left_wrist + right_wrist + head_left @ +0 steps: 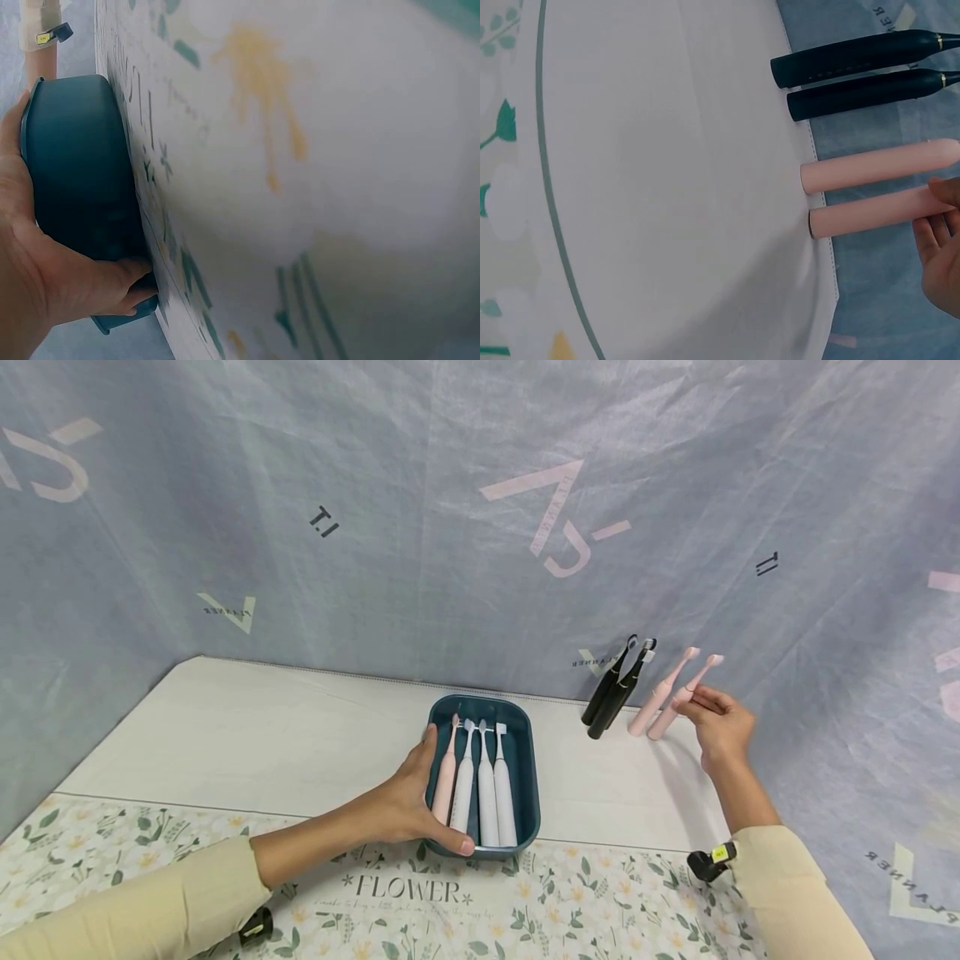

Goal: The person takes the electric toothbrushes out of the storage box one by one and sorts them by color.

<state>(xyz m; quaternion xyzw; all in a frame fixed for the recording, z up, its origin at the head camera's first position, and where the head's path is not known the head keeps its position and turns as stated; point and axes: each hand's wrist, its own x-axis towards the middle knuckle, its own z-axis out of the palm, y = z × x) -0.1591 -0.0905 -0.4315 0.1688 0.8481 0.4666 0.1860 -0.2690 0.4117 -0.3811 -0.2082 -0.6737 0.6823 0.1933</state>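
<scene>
My left hand (408, 802) grips a dark teal bin (533, 777) at its left side, thumb over the front rim and fingers along the left wall. Inside lie a pink electric toothbrush (444, 785) and three white electric toothbrushes (487, 802), heads toward the back. At the far right, my right hand (723, 727) pinches a pink electric toothbrush (877, 214) on its upper handle; it stands upright near the back edge. Just left of it stands another pink electric toothbrush (877, 166), apart from my fingers. The left wrist view shows the bin's outer wall (82, 157).
Two black electric toothbrushes (617, 706) stand upright left of the pink pair. A white mat (285, 735) with a floral front part (585, 902) covers the table. Grey-blue cloth (375, 527) with printed letters hangs behind and at the sides.
</scene>
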